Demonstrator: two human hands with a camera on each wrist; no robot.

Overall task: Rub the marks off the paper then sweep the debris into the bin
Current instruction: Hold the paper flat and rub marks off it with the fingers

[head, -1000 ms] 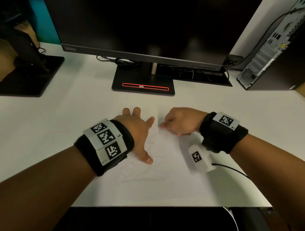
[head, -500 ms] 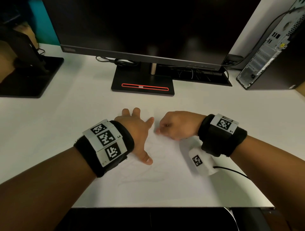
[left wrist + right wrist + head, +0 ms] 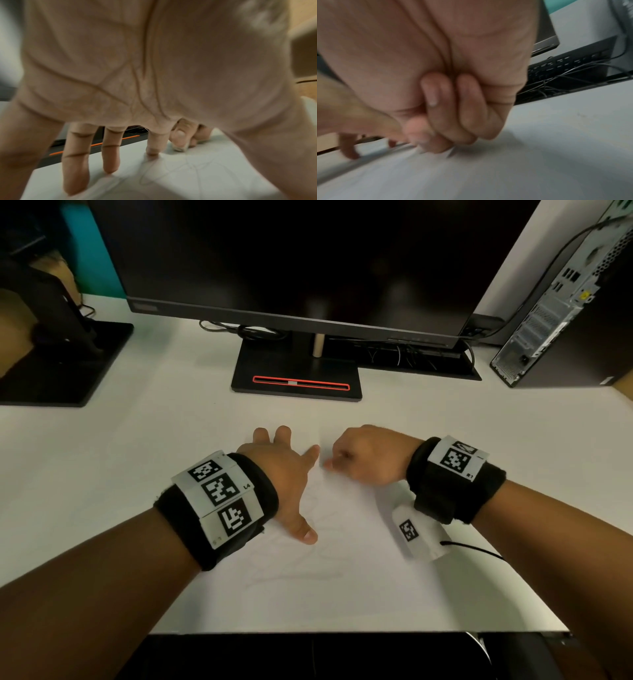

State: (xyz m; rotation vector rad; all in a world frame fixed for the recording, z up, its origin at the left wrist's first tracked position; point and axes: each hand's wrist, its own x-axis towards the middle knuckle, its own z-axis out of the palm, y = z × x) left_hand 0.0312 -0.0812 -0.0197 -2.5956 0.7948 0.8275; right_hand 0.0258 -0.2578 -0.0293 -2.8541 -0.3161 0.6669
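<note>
One sheet of paper [image 3: 342, 546] lies flat on the white counter [image 3: 102, 474], with faint pencil marks [image 3: 322, 508] looping across its middle. Two hands work on it. The left hand [image 3: 281, 470] is spread wide, fingers straight and apart, fingertips [image 3: 152, 152] and thumb pressing the sheet down; its forearm comes in from the lower left. The right hand [image 3: 366, 455] sits just right of the left forefinger, fingers curled tight, thumb and forefinger pinching a small pale eraser [image 3: 180, 148] whose end touches the paper near its far edge. The right wrist view is blurred, so the eraser's shape is hard to make out there.

Each wrist wears one black band with square black-and-white code tags: three on the left band [image 3: 219, 491], which reads "L4", and one showing on the right band [image 3: 455, 460], lettered "R1". One white block [image 3: 416, 534] with another tag and a thin black cable hangs below the right wrist.

Behind stand one dark monitor [image 3: 291, 261] on a black base with a red-edged slot, a second black stand [image 3: 58, 357] on the left, and one computer tower [image 3: 561, 302] on the right.
</note>
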